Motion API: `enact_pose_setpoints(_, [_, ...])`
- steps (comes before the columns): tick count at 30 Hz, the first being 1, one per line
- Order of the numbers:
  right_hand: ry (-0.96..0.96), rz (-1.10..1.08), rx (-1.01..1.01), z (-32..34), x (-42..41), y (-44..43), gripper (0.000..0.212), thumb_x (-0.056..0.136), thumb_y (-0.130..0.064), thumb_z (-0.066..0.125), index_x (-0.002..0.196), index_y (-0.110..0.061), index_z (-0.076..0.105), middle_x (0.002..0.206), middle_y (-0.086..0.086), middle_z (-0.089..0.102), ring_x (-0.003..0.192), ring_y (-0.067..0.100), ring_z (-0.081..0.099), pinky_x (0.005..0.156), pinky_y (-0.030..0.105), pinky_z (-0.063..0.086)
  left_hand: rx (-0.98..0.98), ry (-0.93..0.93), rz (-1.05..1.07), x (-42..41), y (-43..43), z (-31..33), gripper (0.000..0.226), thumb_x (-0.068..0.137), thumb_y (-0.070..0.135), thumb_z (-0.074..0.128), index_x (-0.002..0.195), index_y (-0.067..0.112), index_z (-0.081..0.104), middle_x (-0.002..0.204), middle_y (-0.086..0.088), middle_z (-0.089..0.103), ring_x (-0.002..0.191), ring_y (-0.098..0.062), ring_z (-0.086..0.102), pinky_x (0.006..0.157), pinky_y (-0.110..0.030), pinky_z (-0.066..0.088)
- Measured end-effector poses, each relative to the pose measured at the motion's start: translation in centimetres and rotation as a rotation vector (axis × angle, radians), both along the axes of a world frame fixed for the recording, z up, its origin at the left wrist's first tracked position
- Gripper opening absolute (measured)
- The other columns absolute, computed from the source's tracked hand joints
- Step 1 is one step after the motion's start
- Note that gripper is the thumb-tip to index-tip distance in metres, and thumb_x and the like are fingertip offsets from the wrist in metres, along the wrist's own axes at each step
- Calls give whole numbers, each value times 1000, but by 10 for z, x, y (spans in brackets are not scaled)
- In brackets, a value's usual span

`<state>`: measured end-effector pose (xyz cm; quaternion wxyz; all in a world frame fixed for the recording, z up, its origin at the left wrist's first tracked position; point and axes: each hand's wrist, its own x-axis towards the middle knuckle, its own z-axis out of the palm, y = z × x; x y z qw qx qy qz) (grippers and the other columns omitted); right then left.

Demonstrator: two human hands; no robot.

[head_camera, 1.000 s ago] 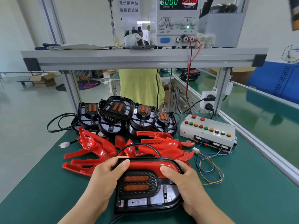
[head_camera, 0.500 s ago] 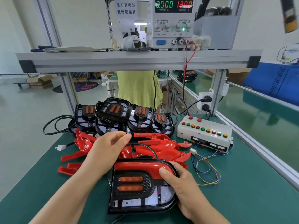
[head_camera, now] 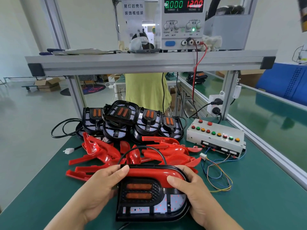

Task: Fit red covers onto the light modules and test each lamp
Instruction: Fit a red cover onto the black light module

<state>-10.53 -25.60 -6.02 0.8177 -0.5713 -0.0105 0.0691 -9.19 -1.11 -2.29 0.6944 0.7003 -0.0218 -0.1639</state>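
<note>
Head view, nearest first: both hands clamp one black light module (head_camera: 149, 196) lying flat on the green table (head_camera: 257, 205); the left hand (head_camera: 101, 186) grips its left edge with the thumb laid on the red cover (head_camera: 149, 173), and the right hand (head_camera: 194, 191) wraps the right edge with its thumb on the cover's right end; the cover sits along the module's far rim, above two orange reflector bars; just beyond lies a heap of loose red covers (head_camera: 167, 151), too overlapped to count; right of it one white plug (head_camera: 203, 155) trails thin coloured wires to a white control box (head_camera: 214, 138) bearing eleven round buttons, two in the far row and nine in the near row; behind the heap five uncovered modules (head_camera: 132, 120) lean together, with a black cable loop (head_camera: 64, 128) at their left; farther off stands a person in a yellow-green shirt (head_camera: 146, 92); on the shelf (head_camera: 149, 62) a power supply (head_camera: 182, 22) reads 0.000 and 12.00; beside it a grey bin (head_camera: 227, 30) holds something dark that I cannot make out.
</note>
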Motion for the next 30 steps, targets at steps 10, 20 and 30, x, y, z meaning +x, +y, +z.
enact_pose_setpoints(10, [-74, 11, -50, 2, -2, 3, 51, 49, -28, 94, 95, -15, 77, 98, 20, 75, 86, 30, 74, 73, 29, 58, -56, -107, 155, 1, -12, -8, 27, 81, 26, 65, 96, 7, 77, 105, -23, 73, 103, -39, 69, 96, -52, 51])
enact_pose_setpoints(20, [-90, -1, -64, 3, -2, 2, 48, 52, -28, 92, 96, -16, 77, 101, 19, 75, 92, 33, 73, 79, 34, 58, 59, -175, 131, 1, -11, -13, 31, 83, 43, 62, 98, 20, 76, 105, -11, 75, 103, -28, 71, 98, -49, 51])
enact_pose_setpoints(30, [-38, 26, -21, 0, 2, 1, 53, 50, -29, 93, 99, -15, 78, 104, 21, 74, 91, 32, 73, 77, 35, 58, 390, -354, 241, 29, -1, 19, 13, 87, 58, 58, 91, 56, 70, 96, 25, 73, 84, 9, 66, 81, -24, 47])
